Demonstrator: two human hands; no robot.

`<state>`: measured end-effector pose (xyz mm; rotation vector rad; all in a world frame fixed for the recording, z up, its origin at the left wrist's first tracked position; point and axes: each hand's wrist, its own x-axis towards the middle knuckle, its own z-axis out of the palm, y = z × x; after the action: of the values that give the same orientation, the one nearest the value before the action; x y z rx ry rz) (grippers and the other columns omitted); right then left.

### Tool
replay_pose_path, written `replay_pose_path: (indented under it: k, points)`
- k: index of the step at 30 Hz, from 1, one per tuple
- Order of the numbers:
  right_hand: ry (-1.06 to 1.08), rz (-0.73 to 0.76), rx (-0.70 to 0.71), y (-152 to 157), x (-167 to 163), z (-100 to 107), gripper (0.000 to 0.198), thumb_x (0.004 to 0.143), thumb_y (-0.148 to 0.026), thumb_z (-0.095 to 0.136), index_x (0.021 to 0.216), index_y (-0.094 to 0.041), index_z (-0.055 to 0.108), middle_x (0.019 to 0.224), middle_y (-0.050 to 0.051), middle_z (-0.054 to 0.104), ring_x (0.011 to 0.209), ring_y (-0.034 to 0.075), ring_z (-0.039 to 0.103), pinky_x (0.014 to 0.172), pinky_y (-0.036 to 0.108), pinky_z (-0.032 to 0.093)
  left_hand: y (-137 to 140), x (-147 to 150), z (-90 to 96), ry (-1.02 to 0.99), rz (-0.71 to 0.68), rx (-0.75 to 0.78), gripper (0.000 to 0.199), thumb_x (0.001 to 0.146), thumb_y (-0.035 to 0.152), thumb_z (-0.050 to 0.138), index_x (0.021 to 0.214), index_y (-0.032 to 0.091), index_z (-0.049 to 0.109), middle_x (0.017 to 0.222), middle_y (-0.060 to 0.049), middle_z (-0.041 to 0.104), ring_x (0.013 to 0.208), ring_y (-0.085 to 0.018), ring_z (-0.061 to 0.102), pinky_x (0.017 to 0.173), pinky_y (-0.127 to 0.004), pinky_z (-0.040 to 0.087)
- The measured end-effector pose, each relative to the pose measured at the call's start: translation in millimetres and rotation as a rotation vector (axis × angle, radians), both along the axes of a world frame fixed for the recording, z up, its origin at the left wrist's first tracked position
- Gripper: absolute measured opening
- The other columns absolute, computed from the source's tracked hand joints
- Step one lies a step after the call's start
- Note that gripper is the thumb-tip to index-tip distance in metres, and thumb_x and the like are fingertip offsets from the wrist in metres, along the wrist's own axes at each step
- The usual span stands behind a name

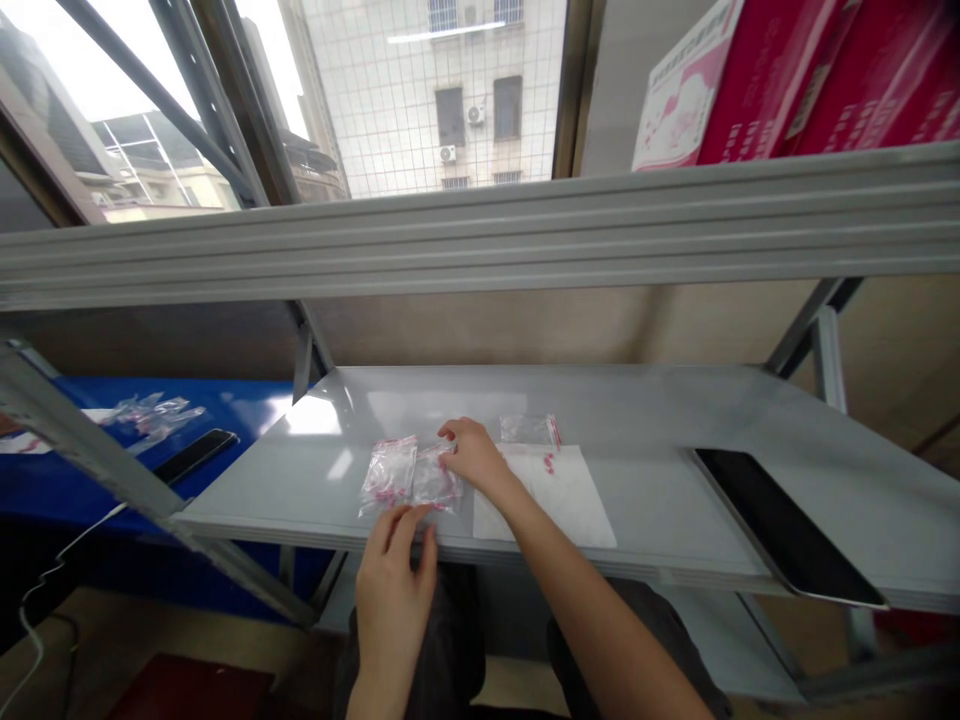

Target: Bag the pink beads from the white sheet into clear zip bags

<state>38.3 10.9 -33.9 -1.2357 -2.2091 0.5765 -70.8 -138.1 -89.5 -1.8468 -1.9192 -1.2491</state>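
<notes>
Lying on the counter (637,410), the clear bag (433,484) by the right hand (474,455) looked light, limp, slippery; best pinched at an edge. That hand was half open over the bag's top, left hand (395,572) loosely curled near its bottom; couldn't tell any grip.

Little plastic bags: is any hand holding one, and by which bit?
The right hand is at the upper right part of one bag; whether it or the left hand grips anything can't be told.
</notes>
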Motion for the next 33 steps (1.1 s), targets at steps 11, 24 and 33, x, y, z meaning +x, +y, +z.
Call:
replay_pose_path:
  k: [11, 24, 33]
  points:
    - [-0.057, -0.171, 0.04, -6, 97, 11, 0.038, 0.083, 0.002, 0.044, 0.101, -0.013, 0.073, 0.106, 0.012, 0.073, 0.105, 0.022, 0.062, 0.098, 0.032, 0.04, 48, 39, 64.6, 0.132, -0.254, -0.194, 0.022, 0.09, 0.013, 0.05, 0.106, 0.018, 0.065, 0.104, -0.008, 0.067, 0.102, -0.023, 0.061, 0.091, -0.035, 0.049]
    - [0.144, -0.202, -0.026, 0, 151, -7, 0.044, 0.073, 0.002, 0.048, 0.105, -0.015, 0.073, 0.117, 0.011, 0.071, 0.114, 0.022, 0.059, 0.104, 0.033, 0.039, 165, 81, 62.2, 0.265, -0.385, -0.386, 0.024, 0.082, 0.008, 0.057, 0.089, 0.021, 0.076, 0.101, -0.006, 0.075, 0.095, -0.022, 0.069, 0.087, -0.034, 0.053]
    - [0.671, -0.264, -0.388, -25, 154, 4, 0.036, 0.081, -0.048, 0.058, 0.075, -0.013, 0.065, 0.073, 0.01, 0.069, 0.065, 0.018, 0.064, 0.057, 0.028, 0.051, 117, 72, 71.9, 0.079, -0.474, -0.037, 0.025, 0.09, 0.013, 0.052, 0.099, 0.021, 0.074, 0.112, -0.006, 0.072, 0.102, -0.019, 0.068, 0.094, -0.035, 0.054]
